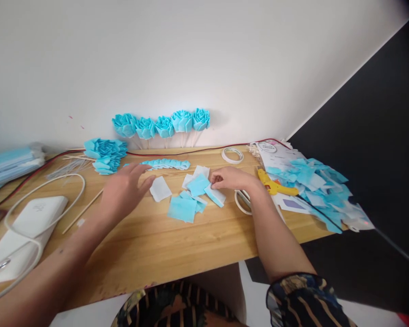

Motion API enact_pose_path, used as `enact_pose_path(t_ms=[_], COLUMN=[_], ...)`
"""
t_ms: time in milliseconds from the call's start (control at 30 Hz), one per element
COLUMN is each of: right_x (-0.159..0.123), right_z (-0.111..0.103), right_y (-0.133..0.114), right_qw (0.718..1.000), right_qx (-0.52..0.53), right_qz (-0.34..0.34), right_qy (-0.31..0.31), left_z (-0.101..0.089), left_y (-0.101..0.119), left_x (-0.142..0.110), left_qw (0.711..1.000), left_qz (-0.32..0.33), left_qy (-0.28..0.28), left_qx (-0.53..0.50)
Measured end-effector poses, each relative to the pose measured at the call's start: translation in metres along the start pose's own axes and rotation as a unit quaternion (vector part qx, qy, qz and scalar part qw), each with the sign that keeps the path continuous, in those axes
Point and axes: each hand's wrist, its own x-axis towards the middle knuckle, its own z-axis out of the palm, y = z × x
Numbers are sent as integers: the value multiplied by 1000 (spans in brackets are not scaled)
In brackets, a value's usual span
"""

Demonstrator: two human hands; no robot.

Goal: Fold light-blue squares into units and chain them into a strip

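Patterned clothing (170,306) nearest the camera, below the near edge of the wooden table (150,254). Loose squares (182,209) of blue and white material lie mid-table, overlapping, between the hands. Left hand (122,188): fingers open, thumb spread, tip just beside a lone white square (161,189). Right hand (226,177): fingers curled in at a blue-and-white piece (215,196) on the right of the group; can't tell if it's pinched or only touched.

Squares look thin, very light, soft, cloth-like; probably bend and crease easily, slide on smooth wood, and may cling together. Best hold: fingertip pinch on a free corner or edge, light pull, one layer only. Lone white square looks easiest to lift, since nothing overlaps it.

Far side: pleated blue strip (170,164), tape roll (231,161), blue flowers (182,121) on sticks leaning on the wall. Flower petals look easily crushed; sticks are the safer hold. Right: yellow glue gun (276,187), big heap of blue scraps (316,188). Left: white power bank (37,213), thin stick (83,211).
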Motion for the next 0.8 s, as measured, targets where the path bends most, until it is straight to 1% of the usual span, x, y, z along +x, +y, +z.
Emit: enact_pose_path(t_ms=[67, 133, 200, 267, 333, 367, 433, 533, 667, 767, 800], right_x=[-1, -3, -6, -9, -11, -11, -12, -11, -7, -1, 1], right_z=[-1, -4, -7, -9, -9, -9, -8, -5, 3, 14, 17], right_y=[-1, -1, -2, -5, -9, -12, -19, -31, -43, -49, -51], right_qw=[1000, 999, 995, 989, 983, 981, 977, 971, 960, 950, 946], right_qx=[4, 33, 81, 134, 172, 180, 185, 196, 215, 239, 250], right_qz=[-21, -42, -52, -56, -61, -66, -83, -110, -133, -140, -144], right_qy=[-2, 0, 0, 7, 28, 42, 64, 87, 121, 142, 150], left_z=[3, 6, 10, 14, 20, 24, 32, 44, 54, 58, 59], left_y=[12, 23, 34, 42, 48, 50, 54, 60, 69, 73, 74], left_x=[0, 2, 4, 6, 7, 8, 10, 12, 15, 16, 16], left_qw=[998, 984, 956, 923, 901, 896, 896, 906, 910, 914, 912], left_qz=[5, -8, -20, -26, -23, -20, -20, -39, -60, -67, -72], left_qy=[-22, -63, -106, -147, -176, -183, -180, -151, -133, -89, -70], left_qx=[-67, -167, -274, -353, -396, -404, -405, -393, -389, -389, -398])
